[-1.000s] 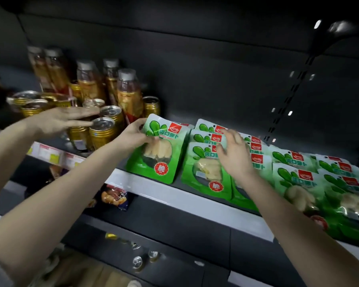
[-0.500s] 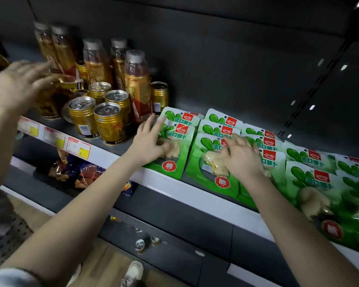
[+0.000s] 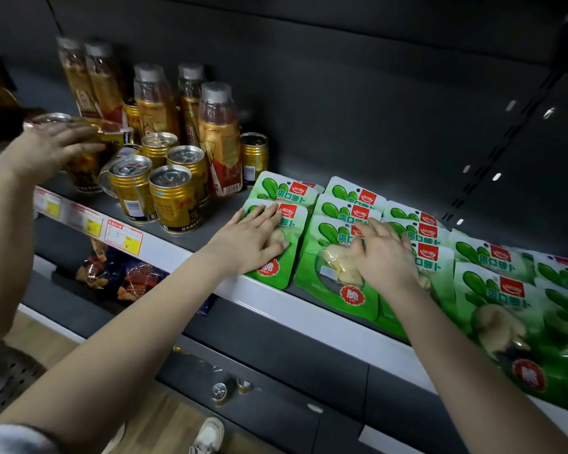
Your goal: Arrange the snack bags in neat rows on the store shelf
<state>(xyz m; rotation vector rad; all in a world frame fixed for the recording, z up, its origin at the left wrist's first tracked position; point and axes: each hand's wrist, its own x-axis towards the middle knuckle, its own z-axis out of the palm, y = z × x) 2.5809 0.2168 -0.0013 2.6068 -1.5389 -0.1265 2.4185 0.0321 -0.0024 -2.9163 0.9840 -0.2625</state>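
Green snack bags with red logos lie in overlapping columns on the grey shelf (image 3: 191, 237). My left hand (image 3: 256, 240) lies flat, fingers spread, on the front bag of the leftmost column (image 3: 294, 235); a second bag (image 3: 282, 188) sits just behind it. Over the front bag of the middle column (image 3: 328, 273) my right hand (image 3: 386, 255) rests with fingers slightly curled, also touching the column to its right (image 3: 430, 257). More bags (image 3: 498, 309) lie further right, less evenly.
Gold cans (image 3: 174, 198) and tall amber bottles (image 3: 217, 136) stand close to the left of the bags. Another person's hand (image 3: 53, 149) reaches among the cans at far left. Price tags (image 3: 122, 237) line the shelf edge. Dark snack packs (image 3: 125, 276) lie on the shelf below.
My left hand went from gripping the leftmost bag's edge to lying flat on it, and the bag now sits straighter. My right hand shifted slightly on the middle column. The other person's hand moved left.
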